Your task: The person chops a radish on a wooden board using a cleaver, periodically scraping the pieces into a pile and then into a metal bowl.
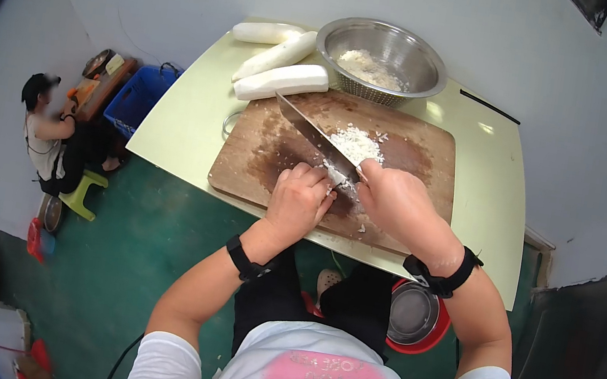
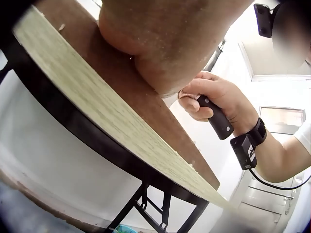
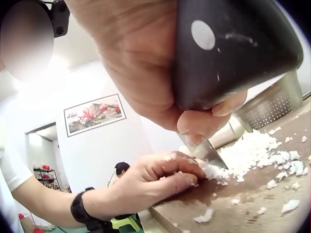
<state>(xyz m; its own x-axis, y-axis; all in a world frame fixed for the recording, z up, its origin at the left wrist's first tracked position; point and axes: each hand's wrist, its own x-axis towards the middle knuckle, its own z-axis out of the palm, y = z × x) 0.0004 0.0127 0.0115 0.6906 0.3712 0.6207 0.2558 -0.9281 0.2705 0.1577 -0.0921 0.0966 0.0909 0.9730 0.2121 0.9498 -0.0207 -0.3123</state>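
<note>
My right hand grips the black handle of a kitchen knife, its fingers wrapped round it in the right wrist view. The broad blade slants across the wooden cutting board, tip toward the far left. Beside the blade, my left hand rests on the board with bent fingers, holding a small piece of white radish by the fingertips. Chopped radish lies in a heap beyond the blade, and bits cling to the left fingers.
Three peeled white radishes lie behind the board, beside a steel colander of chopped radish. All stand on a pale table. A red basin sits on the floor below. Another person sits at the far left near a blue crate.
</note>
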